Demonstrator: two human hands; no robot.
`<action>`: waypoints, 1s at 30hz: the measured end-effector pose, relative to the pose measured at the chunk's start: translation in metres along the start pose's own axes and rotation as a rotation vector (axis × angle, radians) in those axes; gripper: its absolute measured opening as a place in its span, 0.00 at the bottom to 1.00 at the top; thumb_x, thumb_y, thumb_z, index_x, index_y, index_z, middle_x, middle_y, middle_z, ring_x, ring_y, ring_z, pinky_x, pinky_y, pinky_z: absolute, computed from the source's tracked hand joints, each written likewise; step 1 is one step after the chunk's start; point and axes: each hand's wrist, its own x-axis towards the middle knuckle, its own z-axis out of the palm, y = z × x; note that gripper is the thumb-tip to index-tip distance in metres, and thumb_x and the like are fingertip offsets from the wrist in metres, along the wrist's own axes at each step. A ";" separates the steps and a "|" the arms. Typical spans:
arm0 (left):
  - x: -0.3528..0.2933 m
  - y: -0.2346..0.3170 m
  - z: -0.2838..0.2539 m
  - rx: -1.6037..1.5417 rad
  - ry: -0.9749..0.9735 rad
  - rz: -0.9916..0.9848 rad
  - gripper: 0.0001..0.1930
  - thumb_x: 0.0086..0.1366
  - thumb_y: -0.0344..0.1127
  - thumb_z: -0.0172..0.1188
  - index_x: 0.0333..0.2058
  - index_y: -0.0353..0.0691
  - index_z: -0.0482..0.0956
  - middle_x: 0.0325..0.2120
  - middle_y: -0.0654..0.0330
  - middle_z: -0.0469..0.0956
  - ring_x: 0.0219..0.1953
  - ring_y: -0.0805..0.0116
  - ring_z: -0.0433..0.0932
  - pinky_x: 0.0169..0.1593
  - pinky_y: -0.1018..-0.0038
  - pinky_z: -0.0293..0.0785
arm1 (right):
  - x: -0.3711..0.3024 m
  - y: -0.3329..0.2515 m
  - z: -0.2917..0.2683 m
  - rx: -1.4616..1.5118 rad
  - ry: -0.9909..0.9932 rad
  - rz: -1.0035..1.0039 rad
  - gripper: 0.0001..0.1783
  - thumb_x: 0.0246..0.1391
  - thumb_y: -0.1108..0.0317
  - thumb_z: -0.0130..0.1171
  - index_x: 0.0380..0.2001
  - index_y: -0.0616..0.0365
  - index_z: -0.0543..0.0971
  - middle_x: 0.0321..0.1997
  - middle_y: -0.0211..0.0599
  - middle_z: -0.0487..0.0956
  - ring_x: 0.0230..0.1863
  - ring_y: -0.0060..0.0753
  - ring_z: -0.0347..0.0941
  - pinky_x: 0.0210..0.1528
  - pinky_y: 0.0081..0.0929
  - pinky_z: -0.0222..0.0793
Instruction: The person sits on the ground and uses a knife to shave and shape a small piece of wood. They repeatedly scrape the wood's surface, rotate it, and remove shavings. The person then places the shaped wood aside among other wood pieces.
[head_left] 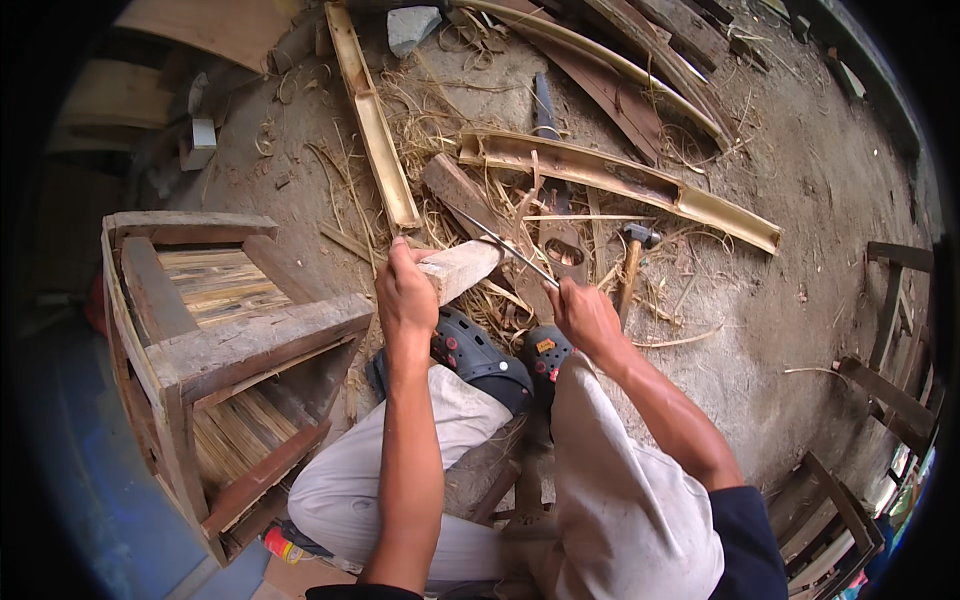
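Note:
My left hand (408,292) is closed on the near left end of a pale wooden block (463,270), which tilts up above the floor between my feet. In my right hand (585,318) is the end of a long, thin, dark metal blade (521,257); its exact kind is hard to tell. The blade slants up to the left across the block's far end. Beneath them a brown plank (462,190) lies among pale shavings (508,312). A handsaw (564,254) rests just beyond my right hand, and a hammer (632,265) with a wooden handle lies to its right.
Two split bamboo lengths (378,135) (625,185) lie ahead on the dirty floor. A slatted wooden frame (255,335) stands close on the left. Boards (590,85) and a grey stone (411,29) lie farther off. More wooden furniture (890,400) lines the right side.

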 end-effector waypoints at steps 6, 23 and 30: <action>-0.004 0.003 0.002 0.035 0.000 0.025 0.34 0.72 0.51 0.34 0.34 0.26 0.84 0.30 0.37 0.81 0.37 0.43 0.80 0.48 0.59 0.71 | 0.013 -0.012 0.008 0.025 -0.021 0.086 0.15 0.66 0.61 0.50 0.33 0.65 0.73 0.22 0.58 0.77 0.26 0.65 0.76 0.29 0.54 0.72; -0.014 0.003 0.002 0.032 0.016 0.012 0.31 0.71 0.46 0.35 0.32 0.25 0.83 0.30 0.42 0.83 0.35 0.48 0.80 0.47 0.63 0.72 | 0.015 0.018 0.017 0.007 -0.058 0.161 0.18 0.67 0.59 0.52 0.27 0.62 0.71 0.18 0.59 0.73 0.23 0.65 0.72 0.24 0.51 0.66; -0.002 -0.012 -0.005 -0.003 -0.004 0.026 0.33 0.71 0.48 0.32 0.40 0.24 0.81 0.34 0.48 0.83 0.35 0.62 0.80 0.46 0.70 0.73 | 0.004 0.038 0.025 0.117 0.100 -0.122 0.16 0.65 0.63 0.54 0.27 0.63 0.71 0.17 0.58 0.73 0.23 0.64 0.73 0.25 0.52 0.67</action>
